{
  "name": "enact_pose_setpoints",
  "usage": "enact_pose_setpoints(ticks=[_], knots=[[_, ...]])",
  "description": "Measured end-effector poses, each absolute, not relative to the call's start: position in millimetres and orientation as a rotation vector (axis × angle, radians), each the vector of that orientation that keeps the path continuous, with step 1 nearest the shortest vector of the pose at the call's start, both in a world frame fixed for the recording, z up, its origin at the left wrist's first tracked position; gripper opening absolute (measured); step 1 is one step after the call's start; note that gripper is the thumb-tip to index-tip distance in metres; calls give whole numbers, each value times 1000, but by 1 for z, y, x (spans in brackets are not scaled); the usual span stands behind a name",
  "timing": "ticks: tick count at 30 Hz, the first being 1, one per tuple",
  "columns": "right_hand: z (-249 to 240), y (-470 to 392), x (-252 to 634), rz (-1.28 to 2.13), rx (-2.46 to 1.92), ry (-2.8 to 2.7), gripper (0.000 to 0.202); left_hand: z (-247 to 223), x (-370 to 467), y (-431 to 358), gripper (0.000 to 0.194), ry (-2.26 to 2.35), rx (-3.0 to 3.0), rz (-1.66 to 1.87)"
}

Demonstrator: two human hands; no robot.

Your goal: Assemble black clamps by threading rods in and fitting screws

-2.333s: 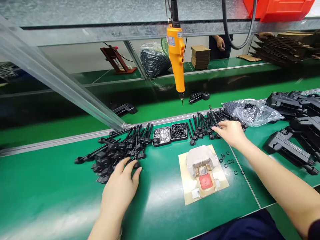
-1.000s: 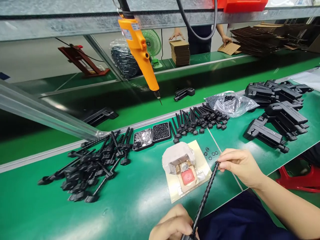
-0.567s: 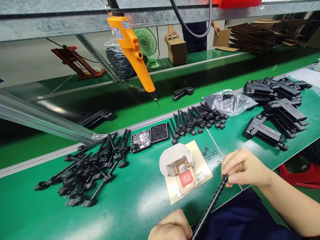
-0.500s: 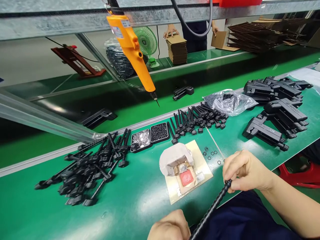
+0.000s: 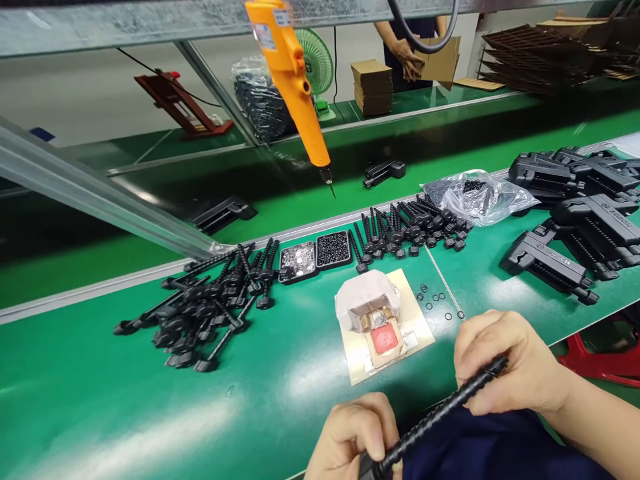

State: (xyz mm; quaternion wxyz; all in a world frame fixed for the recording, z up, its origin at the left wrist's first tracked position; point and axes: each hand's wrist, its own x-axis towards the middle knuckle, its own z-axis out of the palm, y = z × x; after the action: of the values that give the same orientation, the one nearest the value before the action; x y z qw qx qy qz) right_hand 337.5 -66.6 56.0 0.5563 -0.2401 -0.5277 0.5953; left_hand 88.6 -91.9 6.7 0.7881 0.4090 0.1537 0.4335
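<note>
My left hand [image 5: 353, 433] grips the lower, knob end of a black threaded rod [image 5: 431, 421]. The fingers of my right hand [image 5: 515, 360] close on the rod's upper tip; a small ring there cannot be made out for sure. The rod slants up to the right above my lap. Just beyond my right hand lie several small black O-rings [image 5: 435, 297] on the green bench [image 5: 280, 387]. A pale fixture [image 5: 367, 297] with a red pad [image 5: 385, 339] sits on a cream plate [image 5: 420, 333] between the hands and the rod piles.
Black knobbed rods lie in a left pile [image 5: 200, 313] and a back row [image 5: 410, 227]. Two small trays [image 5: 300, 279] of parts stand between them. An orange power screwdriver [image 5: 295, 93] hangs overhead. Black clamp bodies [image 5: 550, 263] fill the right side. Across the bench, a person handles cardboard [image 5: 440, 63].
My left hand has risen further into view with the rod's knob end. My right fingers have slid along the tip, and the rod lies flatter. The view has shifted; the person opposite has lifted cardboard.
</note>
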Motion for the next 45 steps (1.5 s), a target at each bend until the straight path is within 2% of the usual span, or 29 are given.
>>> enact_pose_setpoints(ticks=[4,8,10,13,16,22,27,31,34,37,40,45], knots=[[60,-68,345,1479,-573,-1249,50,2,87,-95,9,343,813,889],[56,-70,339,1565,-526,-1136,35,-4,86,-97,10,268,726,894],[55,-70,336,1601,-516,-1090,34,-6,85,-97,8,256,686,891],[58,-69,337,1498,-591,-1104,39,-6,85,-97,9,304,683,913],[61,-69,335,1383,-652,-1169,31,-3,90,-96,10,280,697,907],[58,-72,320,1403,-688,-1330,32,4,107,-94,11,200,696,844],[58,-73,316,1332,-725,-1412,21,8,112,-92,11,261,669,867],[53,-78,301,1124,-794,-1496,13,9,114,-88,15,436,682,960],[52,-80,299,1052,-813,-1494,19,11,114,-87,19,534,690,1007],[55,-80,306,1116,-804,-1493,30,13,114,-88,16,502,717,1013],[56,-79,311,1132,-796,-1508,29,16,114,-87,16,500,849,1051],[55,-80,312,1125,-849,-1558,28,22,108,-83,34,563,1086,1156]])
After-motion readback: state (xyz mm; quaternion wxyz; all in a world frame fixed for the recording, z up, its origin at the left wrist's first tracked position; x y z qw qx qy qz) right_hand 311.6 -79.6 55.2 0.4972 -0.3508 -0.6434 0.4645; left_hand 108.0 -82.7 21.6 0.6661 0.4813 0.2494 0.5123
